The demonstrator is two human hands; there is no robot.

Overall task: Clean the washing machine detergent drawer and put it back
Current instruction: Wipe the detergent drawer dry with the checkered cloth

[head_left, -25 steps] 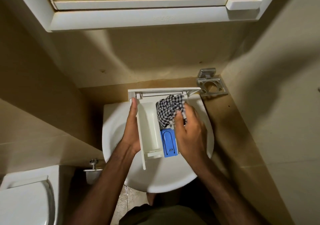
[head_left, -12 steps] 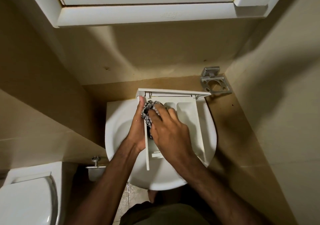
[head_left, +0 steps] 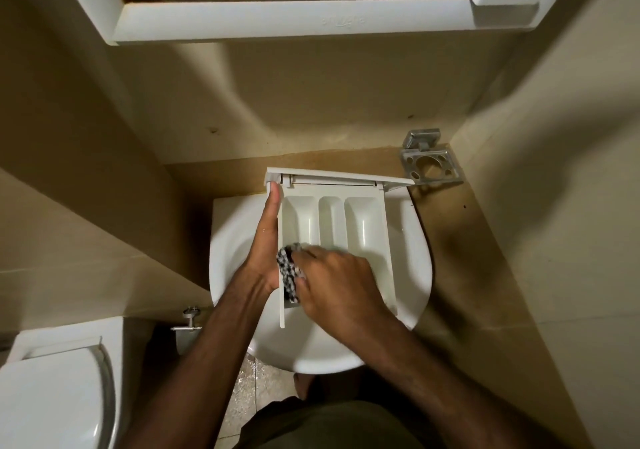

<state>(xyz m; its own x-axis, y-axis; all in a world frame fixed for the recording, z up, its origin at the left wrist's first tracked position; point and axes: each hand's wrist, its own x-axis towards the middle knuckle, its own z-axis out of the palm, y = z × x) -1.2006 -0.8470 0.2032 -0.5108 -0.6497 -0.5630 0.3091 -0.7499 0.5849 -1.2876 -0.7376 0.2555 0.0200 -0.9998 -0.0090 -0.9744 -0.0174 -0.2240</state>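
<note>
stage: mid-clean, judged; wiping was underway, refit not started
drawer place: detergent drawer [head_left: 363, 227] lay across the top of the sink [head_left: 419, 261], front panel at the sink's back edge by the wall
done: the far ends of all three compartments looked white and bare; can't tell if fully clean
left: near end of the drawer was hidden under the hand; rinse or dry unknown; drawer had yet to go back, and no washing machine was in view
left hand: left hand [head_left: 266, 241] was flat along the drawer's left wall, fingers straight, thumb tip up at the front panel corner, steadying it
right hand: right hand [head_left: 332, 279] was curled round a checked cloth [head_left: 289, 275], pressing it into the near end of the left compartment
cloth place: bunched inside the drawer, just beside the left wall
</note>
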